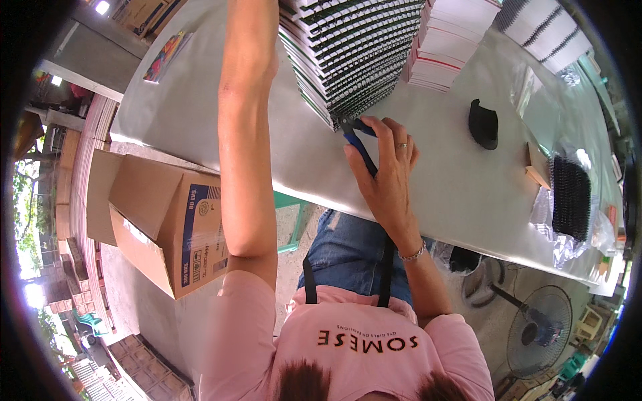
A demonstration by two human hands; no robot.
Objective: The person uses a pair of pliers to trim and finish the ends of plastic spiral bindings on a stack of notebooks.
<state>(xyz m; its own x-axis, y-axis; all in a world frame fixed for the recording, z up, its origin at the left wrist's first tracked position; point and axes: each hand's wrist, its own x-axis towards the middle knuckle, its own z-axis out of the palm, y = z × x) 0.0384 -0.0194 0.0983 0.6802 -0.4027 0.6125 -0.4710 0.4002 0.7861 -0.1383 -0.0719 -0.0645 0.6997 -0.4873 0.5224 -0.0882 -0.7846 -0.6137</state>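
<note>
My right hand point(391, 184) is closed around small blue-handled pliers point(364, 152). Their dark jaws touch or nearly touch the near lower corner of a tall stack of spiral-bound notebooks point(354, 57). Rows of black coil binding run along the side of this stack that faces me, with white page edges between them. The exact contact between jaws and coil is too small to make out. My left forearm point(246, 134) reaches forward along the left side of the stack, and its hand lies beyond the upper edge of the picture.
White paper stacks point(451, 43) with red lines and more coil-bound notebooks point(542, 30) stand farther right on the grey table point(438, 180). A black curved piece point(483, 125) and a plastic-wrapped bundle of black coils point(572, 197) lie there too. An opened cardboard box point(194, 234) is at left; a fan point(538, 331) stands lower right.
</note>
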